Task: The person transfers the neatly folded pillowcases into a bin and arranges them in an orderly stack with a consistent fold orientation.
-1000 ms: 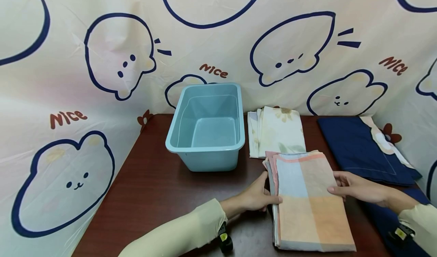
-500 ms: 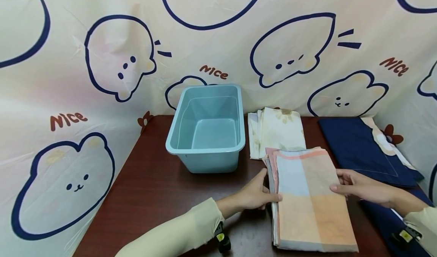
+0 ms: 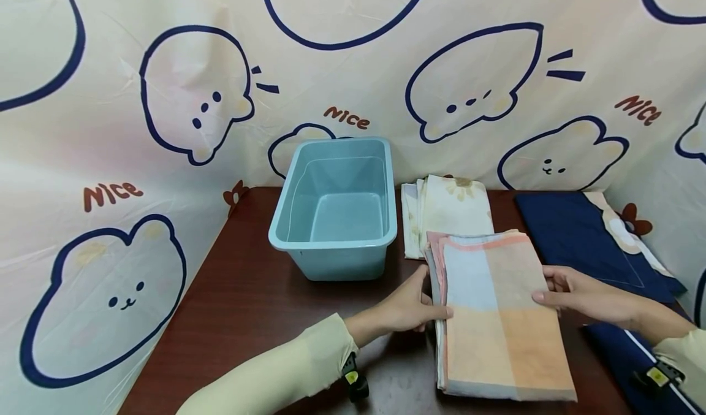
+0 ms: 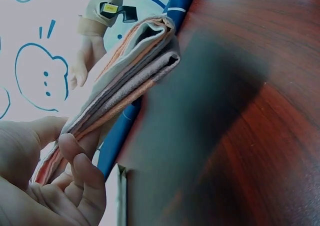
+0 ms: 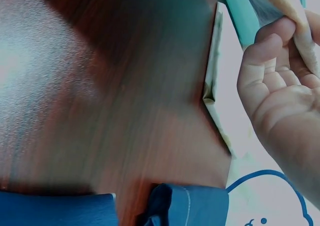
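Observation:
A folded checked cloth (image 3: 504, 317) in peach, pale blue and beige hangs between the two hands, raised off the table in the wrist views. My left hand (image 3: 405, 304) grips its left edge, thumb on top and fingers underneath. On the opposite edge my right hand (image 3: 584, 298) pinches it the same way. The left wrist view shows several stacked layers of the folded cloth (image 4: 125, 70) edge-on, with the fingers curled beneath. In the right wrist view, only a corner of the cloth (image 5: 285, 5) shows above the right hand (image 5: 285, 80).
A light blue plastic tub (image 3: 331, 260) stands at the back middle. To its right lies a folded white floral cloth (image 3: 458, 213), partly overlapped by the checked one. Navy folded cloth (image 3: 584, 237) lies at the back right, and another navy piece (image 3: 623, 360) at the front right.
Both hands and the checked cloth have moved slightly up and toward the back in the head view. The grip on both edges is unchanged.

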A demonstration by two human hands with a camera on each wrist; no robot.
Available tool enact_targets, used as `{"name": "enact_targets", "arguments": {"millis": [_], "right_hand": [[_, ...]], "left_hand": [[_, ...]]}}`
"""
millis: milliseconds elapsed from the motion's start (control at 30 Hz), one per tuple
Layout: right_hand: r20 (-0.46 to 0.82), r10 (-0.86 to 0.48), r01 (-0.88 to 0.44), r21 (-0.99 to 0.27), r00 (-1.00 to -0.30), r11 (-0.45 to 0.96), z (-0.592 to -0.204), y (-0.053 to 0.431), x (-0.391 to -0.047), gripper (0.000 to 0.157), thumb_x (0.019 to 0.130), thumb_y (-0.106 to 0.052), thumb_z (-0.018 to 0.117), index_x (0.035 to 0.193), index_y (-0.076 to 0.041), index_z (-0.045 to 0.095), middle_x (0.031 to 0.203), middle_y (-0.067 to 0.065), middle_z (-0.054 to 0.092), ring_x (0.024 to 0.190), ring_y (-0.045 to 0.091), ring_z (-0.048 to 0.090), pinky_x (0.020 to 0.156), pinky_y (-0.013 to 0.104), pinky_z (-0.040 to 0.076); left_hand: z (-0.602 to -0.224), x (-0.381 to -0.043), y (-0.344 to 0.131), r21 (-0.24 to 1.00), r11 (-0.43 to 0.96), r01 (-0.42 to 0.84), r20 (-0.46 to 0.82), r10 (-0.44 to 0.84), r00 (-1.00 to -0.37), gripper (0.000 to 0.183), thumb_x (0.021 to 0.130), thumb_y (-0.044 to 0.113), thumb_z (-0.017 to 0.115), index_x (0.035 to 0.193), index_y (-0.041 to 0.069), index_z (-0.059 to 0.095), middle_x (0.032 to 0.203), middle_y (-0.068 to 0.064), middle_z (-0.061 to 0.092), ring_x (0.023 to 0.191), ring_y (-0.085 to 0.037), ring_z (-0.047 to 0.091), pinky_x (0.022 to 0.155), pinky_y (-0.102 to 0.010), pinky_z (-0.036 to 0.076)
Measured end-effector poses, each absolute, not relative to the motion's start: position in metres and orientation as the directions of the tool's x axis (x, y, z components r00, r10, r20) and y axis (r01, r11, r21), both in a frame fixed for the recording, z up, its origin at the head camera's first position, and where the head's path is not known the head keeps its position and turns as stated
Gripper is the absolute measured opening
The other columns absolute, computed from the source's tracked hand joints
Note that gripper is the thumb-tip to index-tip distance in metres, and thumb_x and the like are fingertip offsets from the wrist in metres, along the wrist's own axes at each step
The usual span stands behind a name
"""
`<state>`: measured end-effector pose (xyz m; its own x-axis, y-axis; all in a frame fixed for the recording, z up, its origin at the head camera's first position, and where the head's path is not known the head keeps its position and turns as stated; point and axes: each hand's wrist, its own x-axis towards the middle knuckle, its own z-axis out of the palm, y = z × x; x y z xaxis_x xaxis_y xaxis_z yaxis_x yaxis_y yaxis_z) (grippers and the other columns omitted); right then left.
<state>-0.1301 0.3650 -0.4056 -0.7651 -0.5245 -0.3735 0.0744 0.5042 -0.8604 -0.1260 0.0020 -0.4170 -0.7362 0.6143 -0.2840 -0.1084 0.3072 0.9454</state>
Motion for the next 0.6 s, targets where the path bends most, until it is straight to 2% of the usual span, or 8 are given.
{"name": "enact_targets", "arguments": {"millis": [167, 300, 467, 600], "right_hand": [[-0.368, -0.515, 0.074, -0.861, -0.774, 0.503, -0.399, 0.361, -0.133, 0.030, 0.107, -0.017, 0.049, 0.128, 0.005, 0.048, 0.084, 0.004, 0.055, 0.076, 0.022, 0.058, 0.063, 0.034, 0.047], [-0.339, -0.553, 0.052, -0.882, -0.761, 0.469, -0.393, 0.358, -0.135, 0.030, 0.107, -0.014, 0.047, 0.131, 0.004, 0.048, 0.088, 0.005, 0.061, 0.078, 0.019, 0.061, 0.067, 0.034, 0.051], [-0.325, -0.560, 0.031, -0.882, -0.762, 0.470, -0.384, 0.353, -0.138, 0.037, 0.107, -0.014, 0.047, 0.137, 0.008, 0.044, 0.098, 0.008, 0.069, 0.084, 0.015, 0.066, 0.070, 0.031, 0.054], [-0.361, -0.520, 0.063, -0.861, -0.774, 0.505, -0.377, 0.350, -0.141, 0.045, 0.107, -0.019, 0.048, 0.141, 0.009, 0.040, 0.108, 0.009, 0.071, 0.094, 0.015, 0.069, 0.077, 0.027, 0.054]], "left_hand": [[-0.410, -0.129, 0.000, 0.944, 0.313, -0.104, -0.283, 0.608, -0.742, 0.108, 0.094, 0.024, 0.073, 0.163, 0.014, -0.009, 0.054, 0.001, 0.052, 0.041, -0.013, 0.045, 0.044, -0.026, 0.037], [-0.404, -0.132, -0.002, 0.950, 0.299, -0.093, -0.265, 0.606, -0.750, 0.107, 0.092, 0.021, 0.074, 0.163, 0.013, -0.006, 0.054, -0.001, 0.053, 0.040, -0.013, 0.045, 0.044, -0.024, 0.040], [-0.396, -0.137, -0.005, 0.955, 0.287, -0.078, -0.244, 0.609, -0.755, 0.100, 0.092, 0.018, 0.075, 0.162, 0.010, 0.005, 0.054, -0.002, 0.051, 0.040, -0.012, 0.045, 0.042, -0.023, 0.039], [-0.390, -0.141, -0.008, 0.957, 0.283, -0.065, -0.232, 0.609, -0.759, 0.085, 0.092, 0.018, 0.075, 0.155, 0.007, 0.018, 0.054, -0.002, 0.051, 0.041, -0.014, 0.045, 0.044, -0.025, 0.039]]}}
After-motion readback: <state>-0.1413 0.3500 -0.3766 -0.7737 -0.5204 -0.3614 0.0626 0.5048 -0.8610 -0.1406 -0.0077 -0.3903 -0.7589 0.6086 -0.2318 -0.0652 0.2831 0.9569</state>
